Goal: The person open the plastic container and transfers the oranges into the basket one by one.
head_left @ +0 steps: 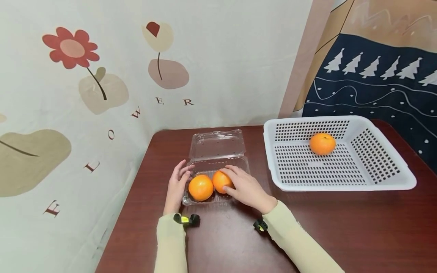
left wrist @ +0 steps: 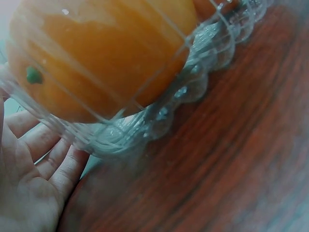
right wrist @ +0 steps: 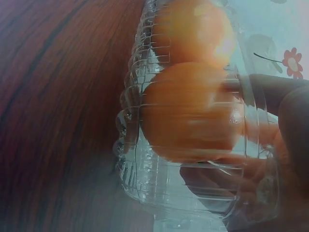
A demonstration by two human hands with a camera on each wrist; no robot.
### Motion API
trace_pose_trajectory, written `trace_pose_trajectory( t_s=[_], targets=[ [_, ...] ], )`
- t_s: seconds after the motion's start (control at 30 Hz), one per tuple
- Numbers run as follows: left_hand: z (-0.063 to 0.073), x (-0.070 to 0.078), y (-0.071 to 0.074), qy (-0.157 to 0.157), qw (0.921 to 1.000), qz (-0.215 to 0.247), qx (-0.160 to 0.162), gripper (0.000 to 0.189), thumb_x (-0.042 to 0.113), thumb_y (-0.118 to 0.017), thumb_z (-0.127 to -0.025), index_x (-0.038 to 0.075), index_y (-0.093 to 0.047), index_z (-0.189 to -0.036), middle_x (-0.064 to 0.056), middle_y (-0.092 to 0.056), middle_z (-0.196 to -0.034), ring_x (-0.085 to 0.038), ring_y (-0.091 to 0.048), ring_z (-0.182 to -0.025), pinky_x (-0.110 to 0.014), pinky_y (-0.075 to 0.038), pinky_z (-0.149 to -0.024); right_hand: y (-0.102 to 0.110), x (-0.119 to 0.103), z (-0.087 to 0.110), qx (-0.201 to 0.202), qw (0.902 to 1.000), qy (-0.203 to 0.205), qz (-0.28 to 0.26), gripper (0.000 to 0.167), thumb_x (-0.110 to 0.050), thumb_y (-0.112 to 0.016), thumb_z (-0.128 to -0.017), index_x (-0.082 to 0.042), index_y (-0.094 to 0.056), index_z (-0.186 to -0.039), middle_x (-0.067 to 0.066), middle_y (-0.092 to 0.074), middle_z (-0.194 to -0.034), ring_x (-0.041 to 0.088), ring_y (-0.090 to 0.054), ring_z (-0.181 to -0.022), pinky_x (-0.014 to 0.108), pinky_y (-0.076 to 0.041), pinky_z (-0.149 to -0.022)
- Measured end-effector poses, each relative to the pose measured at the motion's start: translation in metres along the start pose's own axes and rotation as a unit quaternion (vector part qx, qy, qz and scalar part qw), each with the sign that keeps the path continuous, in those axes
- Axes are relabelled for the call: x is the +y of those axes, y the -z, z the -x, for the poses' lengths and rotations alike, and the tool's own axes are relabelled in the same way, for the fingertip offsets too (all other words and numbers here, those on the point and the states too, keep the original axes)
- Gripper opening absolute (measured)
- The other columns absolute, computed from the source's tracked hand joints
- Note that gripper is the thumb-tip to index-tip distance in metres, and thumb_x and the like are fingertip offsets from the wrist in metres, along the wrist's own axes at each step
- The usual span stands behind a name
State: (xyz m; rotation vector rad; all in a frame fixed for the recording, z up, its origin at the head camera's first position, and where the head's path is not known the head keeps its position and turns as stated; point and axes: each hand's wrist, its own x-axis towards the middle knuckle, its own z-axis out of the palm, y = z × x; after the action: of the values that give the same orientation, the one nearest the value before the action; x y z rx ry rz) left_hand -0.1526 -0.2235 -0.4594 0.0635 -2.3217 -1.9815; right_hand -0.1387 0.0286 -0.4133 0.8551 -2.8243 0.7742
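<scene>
A clear plastic clamshell box (head_left: 235,163) lies on the table with its lid folded back. Two oranges sit side by side in its near part, the left orange (head_left: 200,187) and the right orange (head_left: 222,182). My right hand (head_left: 246,186) holds the right orange, thumb on the near side and fingers over the far side. In the right wrist view, that orange (right wrist: 190,113) shows through the box wall. My left hand (head_left: 175,187) rests against the box's left side, its fingers extended. The left wrist view shows these fingers (left wrist: 46,145) along the box's outside, beside the left orange (left wrist: 106,58).
A white perforated plastic basket (head_left: 341,186) stands on the table to the right, with one orange (head_left: 322,144) in it. The dark red-brown table (head_left: 225,242) meets a printed cloth (head_left: 232,76) at the back and left. Black bands circle both wrists.
</scene>
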Motion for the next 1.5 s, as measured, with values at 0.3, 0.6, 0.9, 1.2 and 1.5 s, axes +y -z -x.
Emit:
trace_pose_trajectory(
  t_s=[0.3,0.6,0.9,1.2,1.5],
  targets=[
    [0.007,0.021,-0.003,-0.013,0.9998,0.011,-0.005,0.043,0.014,-0.048,-0.093,0.009,-0.038,-0.134,-0.013,-0.053,-0.121,-0.032,-0.050,-0.103,-0.033,-0.045,-0.084,-0.003,0.002,0.002,-0.005,0.9992,0.029,0.026,0.059,-0.038,-0.063,-0.079,-0.024,-0.042,-0.132,0.004,-0.040,-0.134,0.022,-0.044,-0.117,0.040,-0.044,-0.084],
    [0.010,0.021,-0.001,-0.011,0.9998,0.011,-0.009,0.041,0.015,-0.046,-0.093,0.011,-0.040,-0.133,-0.012,-0.052,-0.124,-0.031,-0.046,-0.110,-0.028,-0.043,-0.087,-0.010,0.001,0.001,0.007,0.9980,0.038,0.050,0.064,-0.044,-0.063,-0.078,-0.023,-0.039,-0.133,0.008,-0.036,-0.137,0.027,-0.048,-0.113,0.041,-0.048,-0.076],
    [0.009,0.021,-0.002,-0.006,0.9997,0.022,-0.007,0.040,0.016,-0.046,-0.093,0.012,-0.040,-0.133,-0.012,-0.052,-0.123,-0.028,-0.047,-0.110,-0.023,-0.044,-0.084,-0.011,0.001,0.001,0.011,0.9985,0.012,0.051,0.070,-0.043,-0.067,-0.074,-0.020,-0.039,-0.133,0.008,-0.041,-0.133,0.025,-0.045,-0.113,0.041,-0.048,-0.077],
    [0.007,0.021,-0.005,-0.008,0.9997,0.021,-0.008,0.040,0.012,-0.046,-0.093,0.008,-0.041,-0.132,-0.014,-0.052,-0.123,-0.030,-0.048,-0.108,-0.024,-0.045,-0.083,-0.010,0.003,0.003,0.025,0.9985,0.016,0.047,0.071,-0.043,-0.070,-0.071,-0.021,-0.040,-0.133,0.005,-0.044,-0.123,0.019,-0.043,-0.110,0.037,-0.047,-0.076],
    [0.008,0.020,-0.004,-0.008,0.9997,0.021,-0.009,0.040,0.013,-0.046,-0.093,0.008,-0.040,-0.132,-0.013,-0.053,-0.122,-0.032,-0.048,-0.106,-0.041,-0.042,-0.088,-0.013,0.002,0.002,0.043,0.9982,0.015,0.040,0.070,-0.043,-0.072,-0.068,-0.022,-0.043,-0.128,0.004,-0.043,-0.115,0.017,-0.050,-0.092,0.033,-0.048,-0.070]
  ],
)
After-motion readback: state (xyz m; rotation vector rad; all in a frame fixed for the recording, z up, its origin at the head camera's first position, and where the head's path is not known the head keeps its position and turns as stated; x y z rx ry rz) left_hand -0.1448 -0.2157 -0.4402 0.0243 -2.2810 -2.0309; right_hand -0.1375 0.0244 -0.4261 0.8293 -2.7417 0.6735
